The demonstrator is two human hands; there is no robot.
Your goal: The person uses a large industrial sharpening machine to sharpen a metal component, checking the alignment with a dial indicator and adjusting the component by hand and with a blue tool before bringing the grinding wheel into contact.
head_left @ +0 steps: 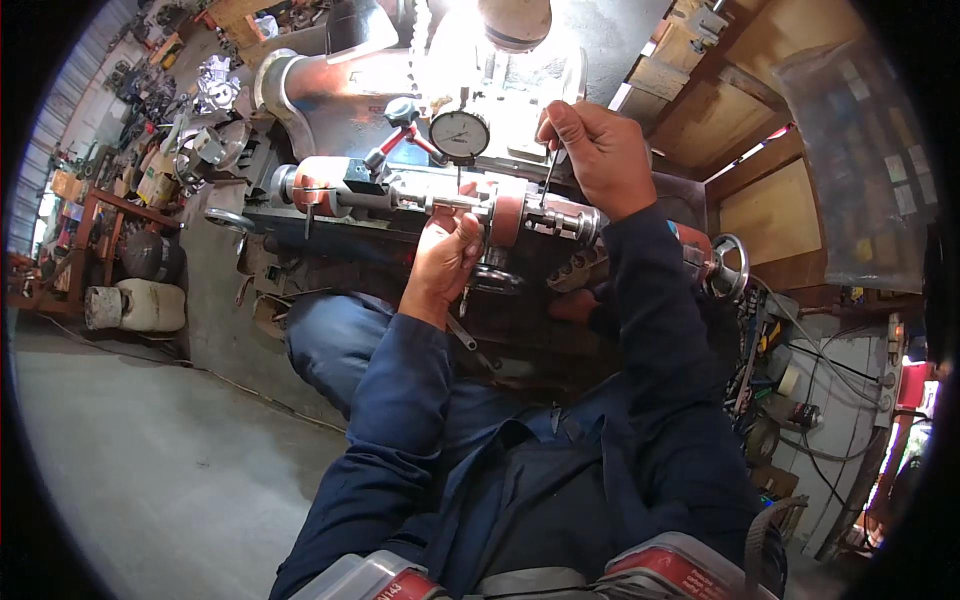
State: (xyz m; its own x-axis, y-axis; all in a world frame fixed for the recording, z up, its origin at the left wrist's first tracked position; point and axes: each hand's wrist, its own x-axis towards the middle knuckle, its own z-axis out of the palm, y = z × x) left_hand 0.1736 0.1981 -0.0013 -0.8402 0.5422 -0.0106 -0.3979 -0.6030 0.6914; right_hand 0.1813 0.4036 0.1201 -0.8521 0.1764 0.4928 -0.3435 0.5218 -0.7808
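Observation:
In front of me a metal shaft lies crosswise in a bench machine with red-painted blocks. My left hand is closed on the shaft from below, thumb up, just left of the middle red block. My right hand is raised to the right of that block, pinching a thin metal rod. The rod's lower end comes down to the stepped metal parts at the right; its exact contact is hidden. A round dial gauge with a white face stands just above the shaft.
A red-and-black jointed arm rises beside the gauge. Handwheels stick out at the left, the front middle and the right. A bright lamp glares behind the machine. A whitish jug stands on the left floor.

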